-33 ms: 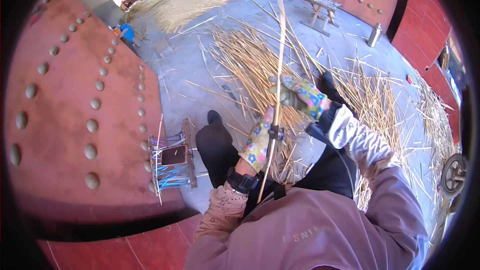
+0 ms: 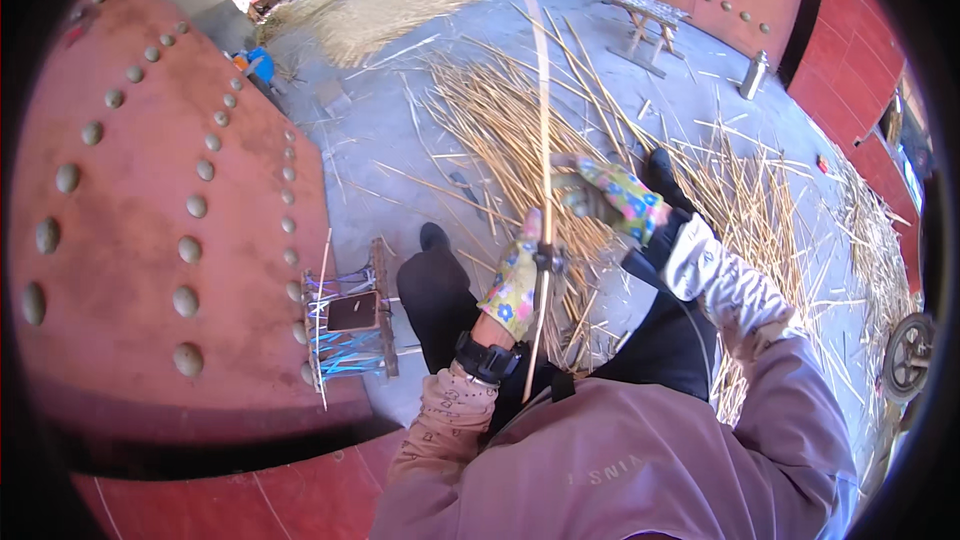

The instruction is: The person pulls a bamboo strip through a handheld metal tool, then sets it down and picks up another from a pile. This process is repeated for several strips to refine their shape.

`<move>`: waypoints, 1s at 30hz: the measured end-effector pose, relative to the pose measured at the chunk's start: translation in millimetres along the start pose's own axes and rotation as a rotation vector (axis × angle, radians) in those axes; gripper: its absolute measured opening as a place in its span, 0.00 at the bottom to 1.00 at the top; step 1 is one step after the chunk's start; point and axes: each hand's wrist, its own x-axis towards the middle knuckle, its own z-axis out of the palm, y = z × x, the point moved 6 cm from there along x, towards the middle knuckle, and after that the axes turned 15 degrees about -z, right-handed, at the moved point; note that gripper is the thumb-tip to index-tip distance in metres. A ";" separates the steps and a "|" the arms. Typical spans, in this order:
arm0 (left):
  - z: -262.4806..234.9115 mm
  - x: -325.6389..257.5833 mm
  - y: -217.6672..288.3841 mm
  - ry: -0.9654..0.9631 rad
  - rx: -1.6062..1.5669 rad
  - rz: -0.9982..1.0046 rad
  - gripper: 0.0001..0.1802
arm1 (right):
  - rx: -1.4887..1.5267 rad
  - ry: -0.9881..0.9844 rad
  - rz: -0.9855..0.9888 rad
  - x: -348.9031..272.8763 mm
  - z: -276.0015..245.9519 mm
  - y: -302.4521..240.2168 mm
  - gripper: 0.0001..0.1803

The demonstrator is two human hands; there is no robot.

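Observation:
A long pale reed strip [image 2: 545, 120] stands nearly upright before me, its lower end [image 2: 530, 380] by my lap. My left hand [image 2: 513, 280], in a flowered glove, is closed on the lower part of the strip. Beside its fingers, a small dark clamp-like tool [image 2: 546, 258] sits at the strip; its exact kind is unclear. My right hand [image 2: 612, 195], in a matching flowered glove with a greyish palm, is just right of the strip above the tool. Its fingers are smeared by motion, so their grip is unclear. A black watch [image 2: 487, 358] is on my left wrist.
Loose reed stalks [image 2: 500, 130] lie heaped on the grey floor beyond my hands. A small woven stool [image 2: 355, 340] holding a phone [image 2: 353, 311] stands left. Farther off are another stool [image 2: 650, 15], a metal flask [image 2: 753, 75] and a pale straw mat [image 2: 400, 15]. A studded red door [image 2: 150, 180] rises at left.
The upper part of the reed strip has swung left. My right hand's fingers, earlier overlapping the strip, are now just right of it. My left hand keeps its hold.

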 end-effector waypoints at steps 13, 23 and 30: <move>-35.7 33.6 85.0 0.257 -0.356 0.617 0.22 | 0.151 -0.076 0.338 -103.9 0.2 83.4 0.17; -107.4 44.6 98.5 0.292 -0.515 0.642 0.23 | 0.021 -0.098 0.691 -193.8 -50.9 14.5 0.17; -61.7 70.7 42.5 0.319 -0.336 0.525 0.24 | 0.054 -0.001 0.129 -83.5 -11.1 84.3 0.24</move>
